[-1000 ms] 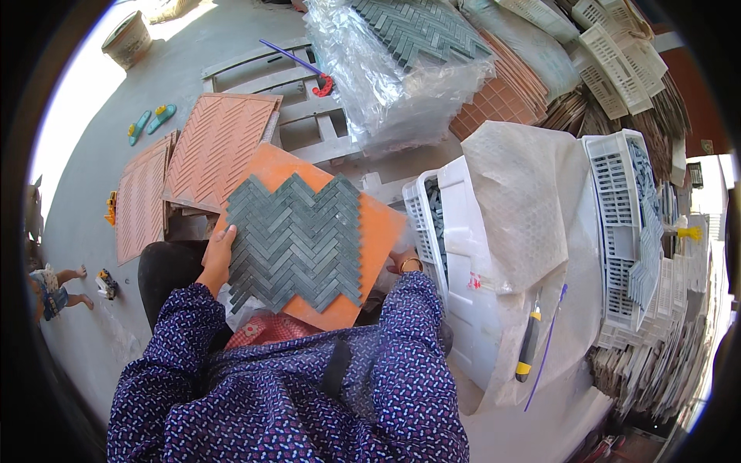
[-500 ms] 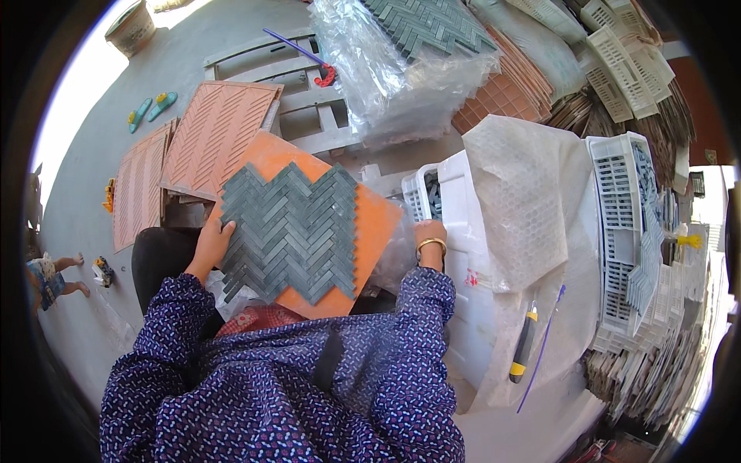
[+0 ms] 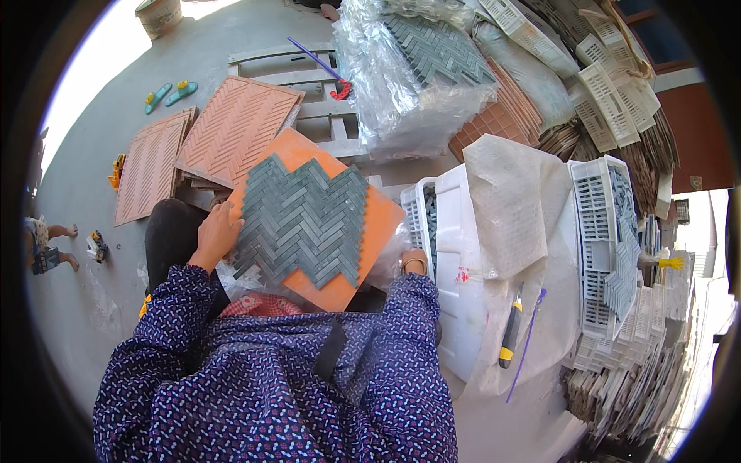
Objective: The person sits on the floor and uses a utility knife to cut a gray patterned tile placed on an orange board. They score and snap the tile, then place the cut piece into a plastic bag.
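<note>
An orange board (image 3: 384, 221) lies tilted across my lap. On it rests a zigzag-edged sheet of dark green-grey herringbone mosaic tile (image 3: 305, 220). At the left edge of the board my left hand (image 3: 218, 235) is closed on it, the thumb side against the mosaic. My right hand (image 3: 414, 259) is down beside the near end of a white plastic basket (image 3: 417, 212) that holds small dark tile pieces (image 3: 431, 212). Only its back and a bracelet at the wrist show; the fingers are hidden, so what they hold cannot be seen.
Beyond the board stand stacks of grooved terracotta-coloured panels (image 3: 239, 127) and a pallet (image 3: 312, 104). A plastic-wrapped mosaic stack (image 3: 409, 92) is farther back. To the right, a utility knife (image 3: 510, 336) lies on a covered surface near white crates (image 3: 598, 255). A child's legs (image 3: 62, 231) show far left.
The view has shifted a little. My right hand has dropped lower, from the basket's near corner to beside its end. My left hand stays at the board's left edge, and the mosaic keeps its place.
</note>
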A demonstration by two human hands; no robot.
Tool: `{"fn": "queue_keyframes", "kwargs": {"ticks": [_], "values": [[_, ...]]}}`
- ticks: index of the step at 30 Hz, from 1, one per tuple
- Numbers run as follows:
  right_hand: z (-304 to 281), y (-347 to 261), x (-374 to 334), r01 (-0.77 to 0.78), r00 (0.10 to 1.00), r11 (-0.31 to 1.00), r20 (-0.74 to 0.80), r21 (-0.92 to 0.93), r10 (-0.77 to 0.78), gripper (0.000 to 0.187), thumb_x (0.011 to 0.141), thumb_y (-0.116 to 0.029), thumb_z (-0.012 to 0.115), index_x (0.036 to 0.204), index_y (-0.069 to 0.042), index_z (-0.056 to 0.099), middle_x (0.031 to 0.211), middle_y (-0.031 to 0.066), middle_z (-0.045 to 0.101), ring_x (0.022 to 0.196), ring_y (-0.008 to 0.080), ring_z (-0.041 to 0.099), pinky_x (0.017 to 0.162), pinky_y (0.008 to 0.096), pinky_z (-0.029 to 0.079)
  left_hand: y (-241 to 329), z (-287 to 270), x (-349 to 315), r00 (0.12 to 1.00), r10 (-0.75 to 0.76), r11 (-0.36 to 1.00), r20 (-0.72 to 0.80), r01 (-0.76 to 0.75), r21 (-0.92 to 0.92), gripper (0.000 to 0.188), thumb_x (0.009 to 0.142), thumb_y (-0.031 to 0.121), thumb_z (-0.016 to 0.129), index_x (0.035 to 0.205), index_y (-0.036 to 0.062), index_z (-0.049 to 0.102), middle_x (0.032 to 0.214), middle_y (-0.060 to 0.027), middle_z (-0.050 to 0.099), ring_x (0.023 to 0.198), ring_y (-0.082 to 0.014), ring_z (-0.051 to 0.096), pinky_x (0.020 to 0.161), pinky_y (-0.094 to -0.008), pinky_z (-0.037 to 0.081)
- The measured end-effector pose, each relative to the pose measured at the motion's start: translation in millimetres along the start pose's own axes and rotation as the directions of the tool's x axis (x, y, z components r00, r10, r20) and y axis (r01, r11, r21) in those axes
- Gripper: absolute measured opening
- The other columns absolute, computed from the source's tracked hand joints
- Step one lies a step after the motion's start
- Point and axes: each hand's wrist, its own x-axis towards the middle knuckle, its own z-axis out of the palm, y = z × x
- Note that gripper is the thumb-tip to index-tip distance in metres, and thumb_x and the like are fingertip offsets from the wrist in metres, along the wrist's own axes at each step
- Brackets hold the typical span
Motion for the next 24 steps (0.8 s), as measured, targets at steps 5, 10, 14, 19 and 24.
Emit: {"fn": "queue_keyframes", "kwargs": {"ticks": [5, 10, 14, 19, 24], "values": [[-86, -30, -78, 0.282, 0.954, 0.879, -0.211, 0.383, -0.214, 0.021, 0.071, -0.024, 0.061, 0.078, -0.004, 0.066, 0.076, 0.0159, 0.063, 0.066, 0.0255, 0.06, 0.061, 0.0331, 0.046, 12, -5, -4, 0.998, 0.064, 0.993, -0.013, -0.065, -0.097, 0.026, 0.075, 0.016, 0.06, 0.098, 0.0029, 0.054, 0.101, -0.013, 0.055, 0.083, -0.0305, 0.057, 0.069, -0.0368, 0.046], [-128, -29, -114, 0.333, 0.942, 0.654, -0.277, 0.679, -0.191, 0.017, 0.073, -0.016, 0.061, 0.075, 0.0, 0.062, 0.061, 0.0047, 0.055, 0.053, 0.0099, 0.048, 0.051, 0.0239, 0.04, 87, 1, -16, 0.919, 0.378, 0.852, 0.111, -0.298, -0.431, 0.013, 0.076, 0.01, 0.057, 0.084, 0.0004, 0.059, 0.083, -0.0116, 0.06, 0.073, -0.0286, 0.058, 0.063, -0.0349, 0.045], [-116, -33, -137, 0.229, 0.937, 0.198, -0.16, 0.953, -0.31, 0.014, 0.074, -0.014, 0.063, 0.073, -0.001, 0.059, 0.064, -0.0013, 0.055, 0.055, 0.0059, 0.046, 0.049, 0.0218, 0.037, 161, 36, -31, 0.811, 0.548, 0.633, 0.205, -0.243, -0.735, 0.022, 0.073, 0.014, 0.063, 0.09, -0.0004, 0.06, 0.08, -0.0128, 0.061, 0.069, -0.027, 0.058, 0.063, -0.0332, 0.046], [-96, -42, -138, 0.204, 0.918, 0.232, -0.104, 0.951, -0.382, 0.018, 0.073, -0.018, 0.069, 0.072, -0.004, 0.058, 0.066, -0.0019, 0.055, 0.058, 0.0038, 0.046, 0.05, 0.0205, 0.036, 228, 78, -47, 0.846, 0.487, 0.763, 0.217, -0.292, -0.578, 0.032, 0.069, 0.021, 0.067, 0.092, 0.0004, 0.058, 0.071, -0.0124, 0.061, 0.067, -0.0293, 0.058, 0.062, -0.036, 0.046], [-94, -18, -113, 0.389, 0.918, 0.654, -0.21, 0.649, -0.337, 0.024, 0.071, -0.026, 0.07, 0.078, -0.004, 0.062, 0.071, 0.0058, 0.062, 0.061, 0.015, 0.055, 0.057, 0.029, 0.042, 200, 94, -9, 0.905, 0.318, 0.714, 0.281, -0.033, -0.699, 0.013, 0.076, 0.011, 0.056, 0.076, -0.0018, 0.059, 0.061, -0.0075, 0.057, 0.053, -0.015, 0.054, 0.048, -0.0289, 0.041]]}}
